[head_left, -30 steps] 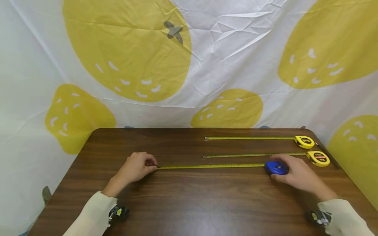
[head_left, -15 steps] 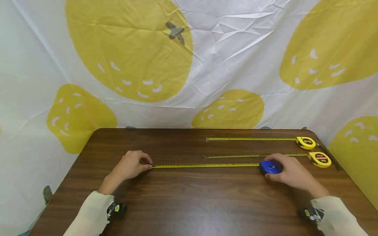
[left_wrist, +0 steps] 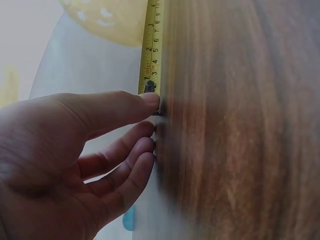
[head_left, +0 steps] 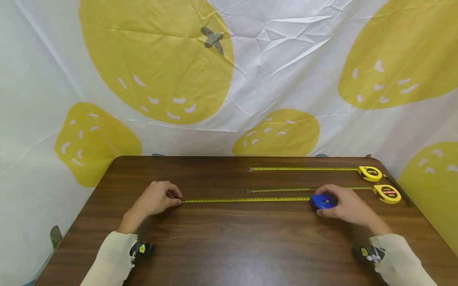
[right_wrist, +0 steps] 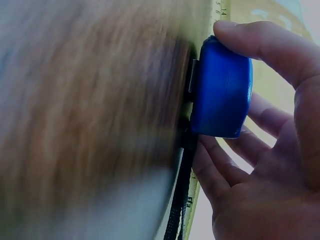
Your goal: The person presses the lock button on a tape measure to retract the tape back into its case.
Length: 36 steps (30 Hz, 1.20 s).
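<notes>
My left hand (head_left: 157,198) pinches the hooked end of a yellow tape blade, thumb on top by the dark rivet in the left wrist view. From there the blade (head_left: 247,200) runs straight to the right across the wooden table, into a blue tape measure (head_left: 322,201). My right hand (head_left: 348,204) grips that blue case (right_wrist: 222,90) between thumb and fingers, with the case close over the tabletop. Just behind, two yellow tape measures lie with blades drawn out leftward: a nearer one (head_left: 387,194) and a farther one (head_left: 370,174). My right hand overlaps part of the nearer blade in the head view.
A dark strap (head_left: 398,190) lies along the right edge, beside the yellow cases. The brown table (head_left: 229,246) ends at the back against a white cloth (head_left: 200,141) printed with yellow fruit. Small devices sit at both wrists.
Both hands have slid left together, carrying the blue tape measure and its stretched blade. The two yellow tape measures have stayed where they were.
</notes>
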Motion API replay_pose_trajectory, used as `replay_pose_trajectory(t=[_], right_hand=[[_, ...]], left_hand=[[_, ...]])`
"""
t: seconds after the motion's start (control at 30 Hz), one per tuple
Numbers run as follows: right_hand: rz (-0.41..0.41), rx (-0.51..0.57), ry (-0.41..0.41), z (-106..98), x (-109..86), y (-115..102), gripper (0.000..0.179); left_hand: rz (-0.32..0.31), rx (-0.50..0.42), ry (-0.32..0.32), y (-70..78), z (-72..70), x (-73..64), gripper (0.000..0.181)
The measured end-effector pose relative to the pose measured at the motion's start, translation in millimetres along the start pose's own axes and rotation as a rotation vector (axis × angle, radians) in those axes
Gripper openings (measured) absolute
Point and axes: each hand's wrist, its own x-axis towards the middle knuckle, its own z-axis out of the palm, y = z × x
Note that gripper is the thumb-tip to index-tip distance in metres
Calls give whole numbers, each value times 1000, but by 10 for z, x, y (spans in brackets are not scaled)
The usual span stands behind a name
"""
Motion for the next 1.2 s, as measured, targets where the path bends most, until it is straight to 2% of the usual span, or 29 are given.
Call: replay_pose_trajectory(t=[0.3, 0.63, 1.2], right_hand=[[-17, 37, -36, 4, 39, -11, 57], [-100, 20, -101, -20, 72, -25, 67], [-158, -9, -120, -58, 100, -43, 60]], left_hand=[[-26, -6, -17, -5, -22, 13, 10], [-40, 11, -47, 0, -43, 37, 11], [-9, 2, -79, -26, -107, 63, 10]])
